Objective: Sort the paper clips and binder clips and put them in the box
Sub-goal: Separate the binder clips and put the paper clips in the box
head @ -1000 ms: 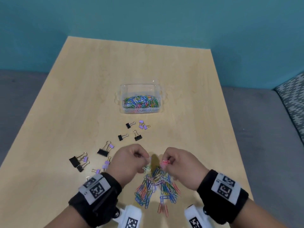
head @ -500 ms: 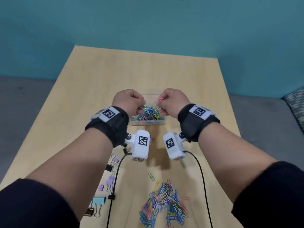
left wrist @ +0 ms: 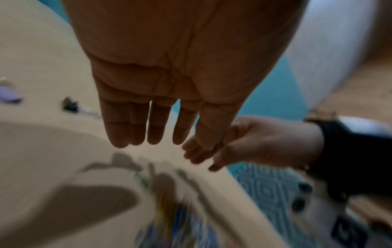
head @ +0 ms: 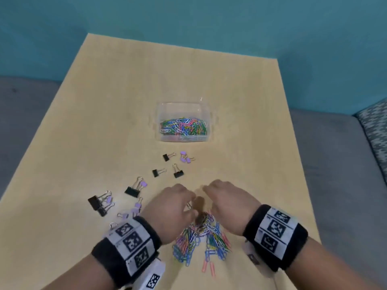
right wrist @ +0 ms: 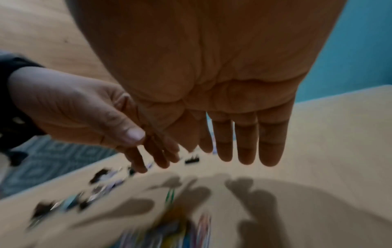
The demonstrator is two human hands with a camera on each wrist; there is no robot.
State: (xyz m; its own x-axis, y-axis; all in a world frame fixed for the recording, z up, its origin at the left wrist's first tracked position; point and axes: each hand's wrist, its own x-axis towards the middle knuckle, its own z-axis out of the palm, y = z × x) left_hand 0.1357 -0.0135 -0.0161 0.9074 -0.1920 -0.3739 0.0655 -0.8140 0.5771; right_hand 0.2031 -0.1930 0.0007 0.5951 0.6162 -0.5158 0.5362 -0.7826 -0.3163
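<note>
A clear plastic box [head: 184, 107] stands mid-table with many coloured paper clips [head: 184, 127] inside. A loose pile of coloured paper clips [head: 201, 241] lies near the front edge. Black and purple binder clips [head: 132, 190] are scattered between the pile and the box, mostly to the left. My left hand [head: 173, 208] and right hand [head: 226, 204] hover side by side just above the pile's far end. The wrist views show both with fingers straight and nothing in them: left hand [left wrist: 148, 134], right hand [right wrist: 244, 151].
The wooden table [head: 104, 101] has bare surface on the left, right and behind the box. Grey floor and a teal wall surround it. A patterned cushion [head: 374, 130] is at the far right.
Both hands have come back from over the box to the loose pile near the front edge. The pink paper clip pinched by the right hand is gone from it; both hands are now empty.
</note>
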